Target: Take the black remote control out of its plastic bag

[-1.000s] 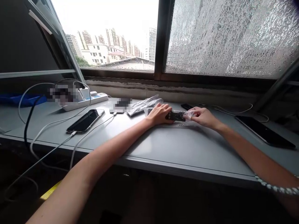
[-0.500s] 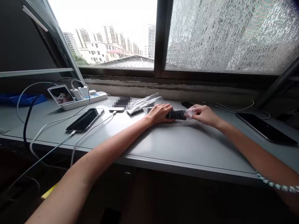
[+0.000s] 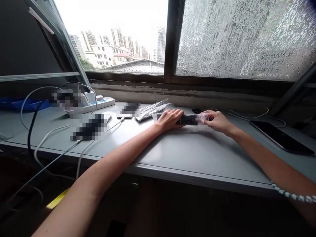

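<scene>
A dark, long object (image 3: 190, 119) in clear plastic wrap lies on the grey desk (image 3: 197, 151), between my hands. My left hand (image 3: 170, 119) is wrapped over its left part, fingers bent round it. At its right end, my right hand (image 3: 217, 121) pinches the bunched clear plastic (image 3: 202, 118) between thumb and fingers. Left of my left hand, a crumpled clear plastic bag (image 3: 154, 110) rests on the desk near the wall. What lies under my left palm is hidden.
Blurred-out devices with white cables stand at the left, beside a white power strip (image 3: 105, 103) and a blue tray (image 3: 22, 104). A black tablet (image 3: 281, 136) lies at the right. A small dark object (image 3: 197, 111) sits behind my right hand. The window (image 3: 118, 39) is behind.
The view has shifted slightly. Both hands keep nearly the same hold on the dark object and its plastic.
</scene>
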Tool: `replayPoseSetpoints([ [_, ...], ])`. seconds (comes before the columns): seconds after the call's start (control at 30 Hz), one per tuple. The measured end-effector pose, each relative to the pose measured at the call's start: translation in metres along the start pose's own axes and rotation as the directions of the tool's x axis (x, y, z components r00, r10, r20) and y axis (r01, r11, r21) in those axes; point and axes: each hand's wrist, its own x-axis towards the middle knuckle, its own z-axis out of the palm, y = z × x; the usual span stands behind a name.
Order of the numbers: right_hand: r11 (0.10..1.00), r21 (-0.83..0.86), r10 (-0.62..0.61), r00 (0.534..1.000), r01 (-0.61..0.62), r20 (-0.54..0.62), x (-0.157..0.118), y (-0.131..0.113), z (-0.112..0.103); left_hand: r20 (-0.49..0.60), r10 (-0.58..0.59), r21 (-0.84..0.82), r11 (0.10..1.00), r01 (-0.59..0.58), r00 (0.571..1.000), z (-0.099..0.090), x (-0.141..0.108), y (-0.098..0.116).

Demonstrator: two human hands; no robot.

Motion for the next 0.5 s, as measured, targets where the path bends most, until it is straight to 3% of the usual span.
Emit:
replayPoseSetpoints([
  [0.2,0.998,0.055,0.016,0.977,-0.005,-0.213,0.005,0.005,-0.004,-0.069,-0.112,-0.043,0.993,0.109,0.991,0.003,-0.002,-0.005],
  [0.37,0.92,0.375,0.224,0.939,-0.115,-0.26,0.011,0.008,-0.003,-0.092,-0.121,-0.052,0.992,0.117,0.988,0.004,-0.004,-0.009],
  [0.43,0.857,0.495,0.336,0.884,-0.145,-0.324,0.014,0.011,-0.003,-0.101,-0.123,-0.04,0.992,0.119,0.987,0.005,-0.004,-0.009],
  [0.5,0.815,0.555,0.442,0.798,-0.167,-0.41,0.016,0.017,-0.007,-0.118,-0.13,-0.024,0.991,0.129,0.984,0.005,-0.005,-0.009],
])
